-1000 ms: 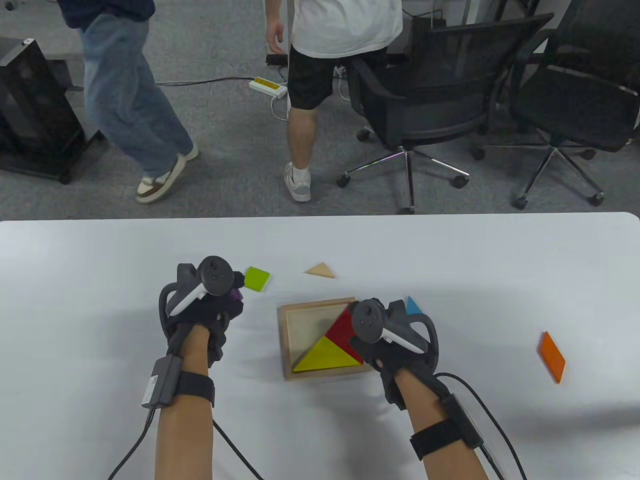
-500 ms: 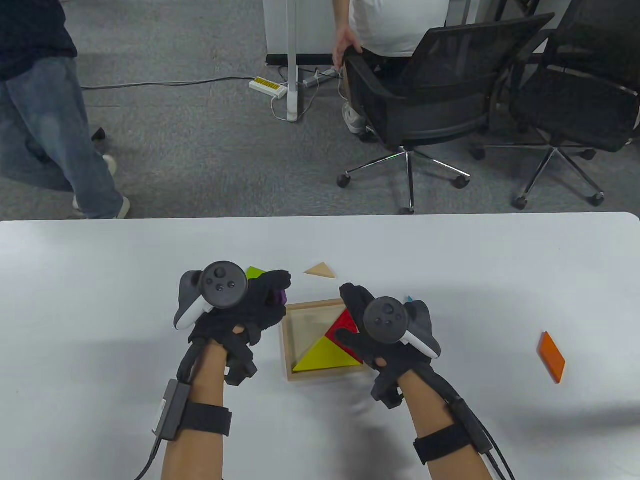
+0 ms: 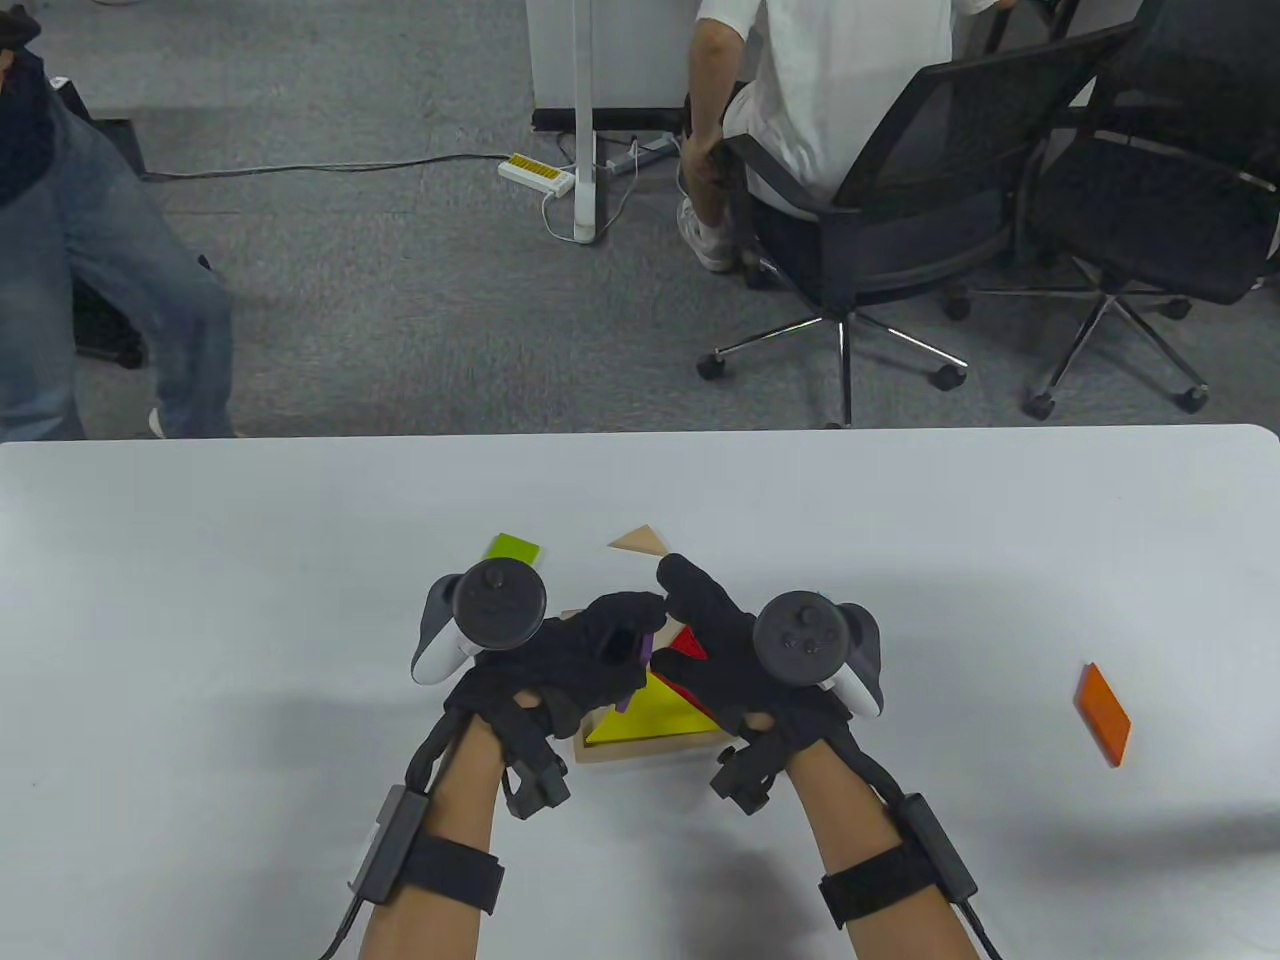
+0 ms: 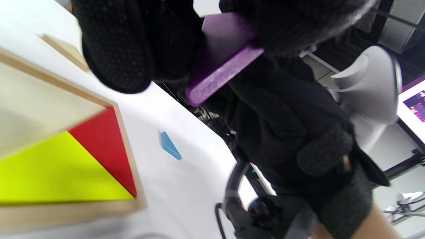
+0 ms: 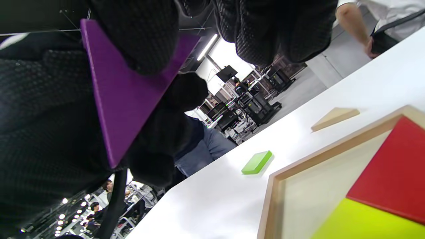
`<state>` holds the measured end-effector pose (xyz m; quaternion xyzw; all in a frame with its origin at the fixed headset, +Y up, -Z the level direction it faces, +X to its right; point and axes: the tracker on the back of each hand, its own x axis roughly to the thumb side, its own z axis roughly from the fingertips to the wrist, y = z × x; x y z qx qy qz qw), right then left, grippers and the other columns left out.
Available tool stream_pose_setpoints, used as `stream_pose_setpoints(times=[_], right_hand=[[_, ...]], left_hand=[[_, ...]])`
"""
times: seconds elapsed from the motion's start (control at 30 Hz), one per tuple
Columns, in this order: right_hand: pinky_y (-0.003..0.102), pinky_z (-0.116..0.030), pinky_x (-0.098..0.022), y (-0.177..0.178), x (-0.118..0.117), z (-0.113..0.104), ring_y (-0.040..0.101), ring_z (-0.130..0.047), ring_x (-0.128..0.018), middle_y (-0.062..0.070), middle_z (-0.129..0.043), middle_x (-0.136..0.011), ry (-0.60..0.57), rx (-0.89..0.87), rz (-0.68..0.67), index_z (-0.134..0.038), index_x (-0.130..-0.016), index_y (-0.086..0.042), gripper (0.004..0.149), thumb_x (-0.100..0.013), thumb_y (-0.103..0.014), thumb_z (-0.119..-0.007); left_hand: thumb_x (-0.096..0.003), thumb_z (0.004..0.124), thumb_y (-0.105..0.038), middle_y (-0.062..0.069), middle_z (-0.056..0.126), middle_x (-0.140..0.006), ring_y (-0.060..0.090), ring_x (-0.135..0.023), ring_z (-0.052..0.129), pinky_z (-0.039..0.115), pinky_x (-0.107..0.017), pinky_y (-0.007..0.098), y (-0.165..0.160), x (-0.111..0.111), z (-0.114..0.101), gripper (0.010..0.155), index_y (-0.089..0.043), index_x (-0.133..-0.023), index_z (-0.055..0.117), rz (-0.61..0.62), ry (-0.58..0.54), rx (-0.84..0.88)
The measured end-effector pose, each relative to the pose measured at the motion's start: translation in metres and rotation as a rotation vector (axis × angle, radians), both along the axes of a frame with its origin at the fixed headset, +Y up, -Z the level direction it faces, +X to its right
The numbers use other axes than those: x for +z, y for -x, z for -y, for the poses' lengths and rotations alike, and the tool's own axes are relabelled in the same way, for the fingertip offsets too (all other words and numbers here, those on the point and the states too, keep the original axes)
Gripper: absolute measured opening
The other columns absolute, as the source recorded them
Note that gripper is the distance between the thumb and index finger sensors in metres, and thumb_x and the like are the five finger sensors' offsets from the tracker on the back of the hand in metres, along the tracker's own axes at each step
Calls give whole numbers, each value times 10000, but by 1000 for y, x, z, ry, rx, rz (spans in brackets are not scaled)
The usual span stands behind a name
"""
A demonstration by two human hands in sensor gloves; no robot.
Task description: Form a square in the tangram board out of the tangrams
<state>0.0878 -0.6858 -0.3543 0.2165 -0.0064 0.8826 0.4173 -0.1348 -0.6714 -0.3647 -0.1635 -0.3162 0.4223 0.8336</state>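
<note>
The wooden tangram board [image 3: 640,748] lies at the table's near middle, with a yellow triangle [image 3: 665,715] and a red triangle [image 3: 688,643] inside it. Above the board, my left hand [image 3: 625,640] grips a purple triangle [image 3: 640,655]. My right hand [image 3: 690,620] meets it there, one finger curled onto the purple triangle's [image 5: 123,99] flat face. The left wrist view shows the purple triangle [image 4: 225,56] pinched between the gloves of both hands. Most of the board's bare floor is hidden under the hands.
Loose pieces lie on the white table: a green square [image 3: 513,547] and a plain wooden triangle [image 3: 640,541] beyond the board, an orange parallelogram [image 3: 1102,714] far right, a blue triangle [image 4: 170,150] right of the board. People and office chairs [image 3: 930,200] are beyond the table's far edge.
My left hand carried the purple triangle rightward from beside the green square to above the board. My right hand rose off the board's right side and moved in to meet it.
</note>
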Motion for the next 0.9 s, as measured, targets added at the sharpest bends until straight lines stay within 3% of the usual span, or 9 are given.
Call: stream_pose_setpoints(times=[0.2,0.43,0.67,0.9], right_hand=[[626,-614,-758,-4,-4,6,429,-655,-1062,135,-458,-1187,50,-34,-86,-407,-1128,-182,818,-470,-303,-879],[616,-653,-742,-2,-8,14,402,-774,-996,119,-631,-1128,72,-26,-109,-549,-1094,-151,731,-462,-292,-888],[609,-692,-714,-7,-9,14,377,-903,-843,99,-798,-1006,38,46,-72,-706,-1006,-148,616,-440,-291,-905],[584,-766,-651,-15,-11,12,331,-985,-674,78,-922,-850,47,76,-77,-824,-895,-151,489,-432,-283,-911]], left_hand=[[-513,798,-438,317,749,-998,401,-679,981,928,-493,447,3,-3,17,674,-305,-1107,509,41,83,91],[-521,793,-427,315,744,-1010,408,-694,976,925,-500,453,5,-5,28,664,-300,-1110,513,79,132,112],[-535,785,-395,312,747,-1028,429,-714,970,916,-510,467,3,-6,33,640,-287,-1114,535,102,154,88],[-541,785,-370,286,788,-1029,466,-734,975,921,-503,474,1,-3,24,607,-267,-1101,576,87,83,5]])
